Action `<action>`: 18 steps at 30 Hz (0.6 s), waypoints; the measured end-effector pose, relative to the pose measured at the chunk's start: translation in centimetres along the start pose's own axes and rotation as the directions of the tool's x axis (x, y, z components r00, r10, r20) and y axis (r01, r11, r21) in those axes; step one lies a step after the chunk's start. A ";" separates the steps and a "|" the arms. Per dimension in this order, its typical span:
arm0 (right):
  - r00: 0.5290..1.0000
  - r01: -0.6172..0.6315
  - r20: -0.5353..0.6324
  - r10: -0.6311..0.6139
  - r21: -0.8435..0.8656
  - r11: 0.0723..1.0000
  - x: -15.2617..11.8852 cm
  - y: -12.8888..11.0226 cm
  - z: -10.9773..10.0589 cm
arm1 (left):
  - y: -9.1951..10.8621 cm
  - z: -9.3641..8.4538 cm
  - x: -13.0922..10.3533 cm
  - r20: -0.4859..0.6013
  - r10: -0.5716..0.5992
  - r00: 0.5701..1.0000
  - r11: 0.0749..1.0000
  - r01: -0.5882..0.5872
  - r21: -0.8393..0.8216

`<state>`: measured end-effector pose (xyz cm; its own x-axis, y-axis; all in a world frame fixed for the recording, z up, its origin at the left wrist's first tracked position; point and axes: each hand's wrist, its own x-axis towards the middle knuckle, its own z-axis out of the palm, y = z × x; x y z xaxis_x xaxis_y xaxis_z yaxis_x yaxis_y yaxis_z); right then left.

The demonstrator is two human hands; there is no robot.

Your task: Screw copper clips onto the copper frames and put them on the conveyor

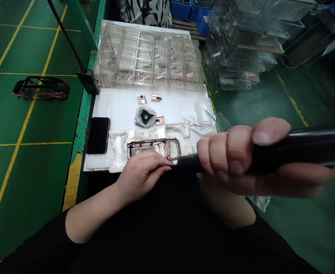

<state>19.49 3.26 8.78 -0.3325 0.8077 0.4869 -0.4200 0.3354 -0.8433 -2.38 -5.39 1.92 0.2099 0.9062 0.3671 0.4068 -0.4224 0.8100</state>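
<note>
My right hand [235, 156] is wrapped round a thick black tool [304, 146], held close to the camera, its narrow end pointing left. At that tip, my left hand [144, 171] pinches with thumb and forefinger; whatever sits between them is too small to make out. Just beyond the left hand lies a copper-coloured metal frame [173, 148] on a worn white fixture [117, 150]. Behind it stand a plastic bag of small black pieces [146, 116] and a small copper plate [160, 120]. Two more copper parts [156, 97] lie farther back.
A clear compartment tray [147, 57] with copper pieces covers the table's back. A black phone [98, 135] lies at the left edge, under a black post [88, 80]. White cloth [198, 123] is at right. Stacked clear trays [241, 45] stand beyond; another frame [42, 88] is at far left.
</note>
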 end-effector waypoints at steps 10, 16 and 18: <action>0.967 0.052 -0.249 -0.052 -0.005 0.999 1.4 6.8 1.7 | -3.8 -1.0 3.5 0.073 0.011 0.997 0.881 -0.044 0.471; 0.967 0.032 -0.255 -0.031 0.003 0.999 2.3 9.8 1.4 | -5.7 -1.4 6.8 0.361 -0.379 0.852 0.773 0.077 0.630; 0.970 0.020 -0.244 -0.016 0.016 1.000 2.3 10.1 1.5 | -5.8 -1.1 7.3 0.378 -0.395 0.837 0.778 0.086 0.622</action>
<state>13.18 7.80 1.76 -0.1094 0.8964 0.4296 -0.4397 0.3440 -0.8297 -4.23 3.71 0.38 0.3513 0.9176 -0.1860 0.8877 -0.2633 0.3776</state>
